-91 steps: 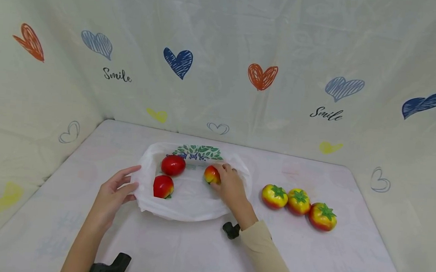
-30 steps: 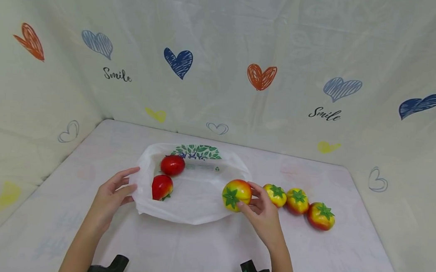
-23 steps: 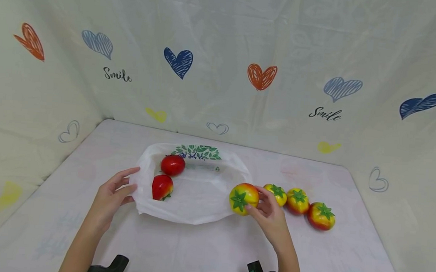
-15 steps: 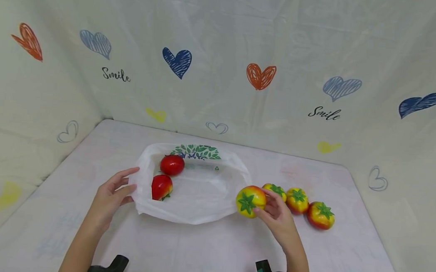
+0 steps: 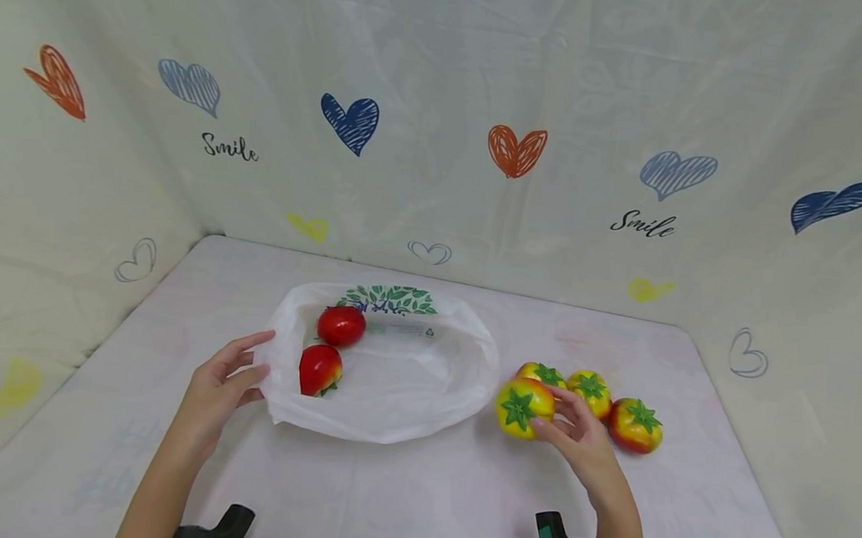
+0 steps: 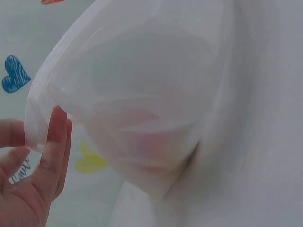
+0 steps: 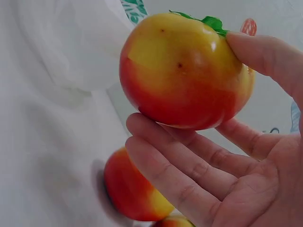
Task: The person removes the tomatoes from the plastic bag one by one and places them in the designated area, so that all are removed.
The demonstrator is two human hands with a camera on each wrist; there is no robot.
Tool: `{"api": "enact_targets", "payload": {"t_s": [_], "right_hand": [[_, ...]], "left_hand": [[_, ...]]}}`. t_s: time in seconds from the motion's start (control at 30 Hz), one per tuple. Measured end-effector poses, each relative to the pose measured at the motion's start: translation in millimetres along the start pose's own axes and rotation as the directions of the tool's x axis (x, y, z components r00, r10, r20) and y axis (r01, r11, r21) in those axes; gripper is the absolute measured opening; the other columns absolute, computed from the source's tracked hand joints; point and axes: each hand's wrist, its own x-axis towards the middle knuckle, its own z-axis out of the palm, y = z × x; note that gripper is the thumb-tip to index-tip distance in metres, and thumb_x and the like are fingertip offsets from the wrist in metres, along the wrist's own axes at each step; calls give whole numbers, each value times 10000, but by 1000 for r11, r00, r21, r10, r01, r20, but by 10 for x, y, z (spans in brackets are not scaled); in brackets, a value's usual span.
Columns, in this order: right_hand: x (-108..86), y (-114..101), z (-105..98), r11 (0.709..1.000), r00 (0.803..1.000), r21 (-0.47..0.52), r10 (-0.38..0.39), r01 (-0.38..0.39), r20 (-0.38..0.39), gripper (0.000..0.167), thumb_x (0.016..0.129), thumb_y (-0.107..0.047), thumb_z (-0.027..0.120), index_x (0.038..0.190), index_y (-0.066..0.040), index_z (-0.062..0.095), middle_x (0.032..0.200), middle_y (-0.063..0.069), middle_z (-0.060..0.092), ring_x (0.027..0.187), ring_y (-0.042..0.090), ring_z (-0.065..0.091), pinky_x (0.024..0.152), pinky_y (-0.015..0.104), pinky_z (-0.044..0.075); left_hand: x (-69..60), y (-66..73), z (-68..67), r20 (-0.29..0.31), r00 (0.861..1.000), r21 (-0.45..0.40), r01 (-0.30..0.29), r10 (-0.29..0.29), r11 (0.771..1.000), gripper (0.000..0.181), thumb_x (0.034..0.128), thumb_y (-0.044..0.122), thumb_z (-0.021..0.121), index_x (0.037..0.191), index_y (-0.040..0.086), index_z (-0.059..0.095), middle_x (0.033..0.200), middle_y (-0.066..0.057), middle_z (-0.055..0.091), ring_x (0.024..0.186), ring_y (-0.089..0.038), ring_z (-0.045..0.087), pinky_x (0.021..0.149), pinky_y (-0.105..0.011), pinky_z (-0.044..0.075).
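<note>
A white plastic bag (image 5: 392, 427) lies with its mouth wide, two red fruits inside at its left: one behind (image 5: 341, 326), one in front (image 5: 319, 370). My left hand (image 5: 212, 391) pinches the bag's left rim; in the left wrist view the fingers (image 6: 57, 137) and thumb have the thin film (image 6: 142, 75) between them. Right of the bag, my right hand (image 5: 586, 447) holds a yellow-red fruit with a green leafy top (image 5: 524, 408). The right wrist view shows this fruit (image 7: 184, 71) between thumb and fingers, above another fruit (image 7: 135, 187).
Three more yellow-red fruits with green tops stand in a row behind and right of my right hand: left (image 5: 541, 373), middle (image 5: 591, 391) and right (image 5: 636, 425). A pale curtain with printed hearts (image 5: 421, 194) hangs behind the table (image 5: 357, 503).
My right hand came out of the bag with a yellow-red fruit and has moved right, past the bag's rim, close to the row of fruits. The left hand has stayed nearly still.
</note>
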Motion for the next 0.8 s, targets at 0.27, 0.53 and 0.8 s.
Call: {"api": "enact_targets", "payload": {"t_s": [0.27, 0.53, 0.8], "right_hand": [[35, 167, -110, 999, 997, -35, 44, -42, 64, 546, 882, -250, 629, 1345, -71, 401, 1282, 175, 498, 1028, 219, 596, 924, 379, 505], [98, 324, -131, 997, 986, -13, 71, -70, 152, 534, 884, -236, 626, 1330, -47, 403, 1273, 185, 477, 1039, 213, 564, 862, 354, 536], [150, 494, -174, 998, 974, -10, 57, -57, 218, 541, 887, -217, 625, 1329, -2, 398, 1235, 212, 513, 992, 199, 573, 807, 292, 543]], "left_hand": [[-13, -3, 1, 2, 1000, -3, -2, 2, 1000, 542, 824, 568, 576, 1334, 447, 436, 1275, 62, 459, 1008, -176, 587, 768, -216, 544], [-24, 1, 1, 5, 1000, -8, -15, 15, 1000, 536, 829, 558, 576, 1334, 438, 441, 1293, 61, 460, 1015, -168, 586, 769, -212, 543], [-35, 8, 4, 1, 1000, -4, -19, 19, 1000, 529, 833, 549, 579, 1332, 431, 447, 1267, 59, 467, 999, -175, 587, 762, -211, 545]]}}
